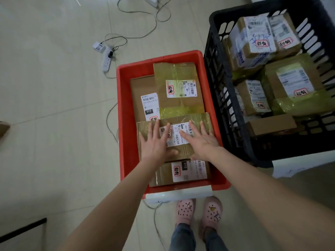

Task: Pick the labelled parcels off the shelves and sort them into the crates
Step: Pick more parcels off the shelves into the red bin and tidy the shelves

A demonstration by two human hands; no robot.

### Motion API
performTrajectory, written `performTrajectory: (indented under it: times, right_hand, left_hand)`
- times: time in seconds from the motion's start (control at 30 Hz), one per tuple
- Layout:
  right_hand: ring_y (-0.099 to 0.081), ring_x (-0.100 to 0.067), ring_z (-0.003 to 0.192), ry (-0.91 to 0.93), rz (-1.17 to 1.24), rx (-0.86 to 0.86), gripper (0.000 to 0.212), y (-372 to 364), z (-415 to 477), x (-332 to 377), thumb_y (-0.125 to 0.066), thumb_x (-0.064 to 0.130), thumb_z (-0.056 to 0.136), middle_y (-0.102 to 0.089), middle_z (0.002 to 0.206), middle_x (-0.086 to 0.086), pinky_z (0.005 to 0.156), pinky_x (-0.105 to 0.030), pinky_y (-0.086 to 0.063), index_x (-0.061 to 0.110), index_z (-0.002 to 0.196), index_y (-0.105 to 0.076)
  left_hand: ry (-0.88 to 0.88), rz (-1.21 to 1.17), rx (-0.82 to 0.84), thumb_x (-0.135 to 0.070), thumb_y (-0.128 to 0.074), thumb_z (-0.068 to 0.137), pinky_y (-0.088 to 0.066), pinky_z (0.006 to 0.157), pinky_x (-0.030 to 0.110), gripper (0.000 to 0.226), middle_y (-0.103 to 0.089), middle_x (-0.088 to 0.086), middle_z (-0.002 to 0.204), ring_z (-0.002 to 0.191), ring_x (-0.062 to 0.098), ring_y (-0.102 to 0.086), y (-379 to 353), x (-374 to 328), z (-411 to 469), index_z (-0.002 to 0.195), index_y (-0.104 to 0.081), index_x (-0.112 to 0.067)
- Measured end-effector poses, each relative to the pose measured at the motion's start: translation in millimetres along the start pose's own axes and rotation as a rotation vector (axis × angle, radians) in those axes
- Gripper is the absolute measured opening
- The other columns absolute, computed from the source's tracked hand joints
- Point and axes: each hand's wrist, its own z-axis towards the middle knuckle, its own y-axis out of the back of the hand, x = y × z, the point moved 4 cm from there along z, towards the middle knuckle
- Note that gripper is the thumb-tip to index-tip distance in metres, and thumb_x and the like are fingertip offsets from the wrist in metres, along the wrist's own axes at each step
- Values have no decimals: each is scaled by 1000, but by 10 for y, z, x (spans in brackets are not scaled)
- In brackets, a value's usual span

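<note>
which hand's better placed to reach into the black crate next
Probably right. The right hand lies flat on the parcel, nearer the black crate, which stands right of the red crate; the left hand rests farther from it.

Pale tiled floor has a red crate right beside a black crate, plus a white power strip and loose cables.

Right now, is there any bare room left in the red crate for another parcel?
Only the far-left corner of the red crate, between its far wall, the yellow-taped parcel and the plain brown parcel, shows bare floor. Elsewhere parcels overlap, and the black crate is crowded.
</note>
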Motion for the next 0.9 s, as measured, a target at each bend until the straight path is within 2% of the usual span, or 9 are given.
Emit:
performTrajectory:
  times: [0.1,0.27,0.47,0.57,0.7,0.9]
  right_hand:
    - [27,-35,140,10,28,4,106,-9,37,-20,-72,31,82,35,152,-2,115,-54,1,43,148,10]
    - [27,-34,141,4,31,-4,106,-22,34,-21,-72,31,81,33,153,-1,116,-53,0,44,148,8]
    - [10,-30,147,-64,128,-136,96,64,-288,-41,-69,27,86,21,158,-3,118,-46,-11,33,152,0]
    - [3,-27,148,-94,194,-191,92,220,-559,-82,-66,29,88,14,160,-4,117,-46,-19,32,153,-1]
    - [-5,-26,148,-135,269,-340,84,473,-983,-182,-62,31,90,1,161,-4,116,-45,-25,29,153,-7]
    - [-13,-24,145,-344,345,-516,79,661,-1805,-610,-59,37,92,-6,159,0,109,-42,-33,26,152,-9]
  left_hand:
    - [-72,58,86,-73,-52,76,4,111,67,105,32,3,153,142,34,26,-211,-113,-130,146,20,-43]
    - [-64,91,104,-62,-61,80,2,111,68,106,32,2,154,142,33,24,-246,-89,-106,144,22,-44]
    - [-51,89,106,-67,-64,74,-4,114,62,113,21,4,158,146,30,15,39,-120,-210,147,18,-40]
    - [-87,130,57,-51,-70,80,-7,115,62,113,19,6,158,147,30,11,302,-220,-252,147,20,-37]
    - [-219,158,-56,-68,-58,77,-10,118,52,110,9,7,160,148,29,1,873,-512,-375,151,13,-29]
    - [-477,234,-234,-67,-56,79,-19,118,42,105,-1,8,161,147,27,-10,1541,-1296,-630,152,8,-27]
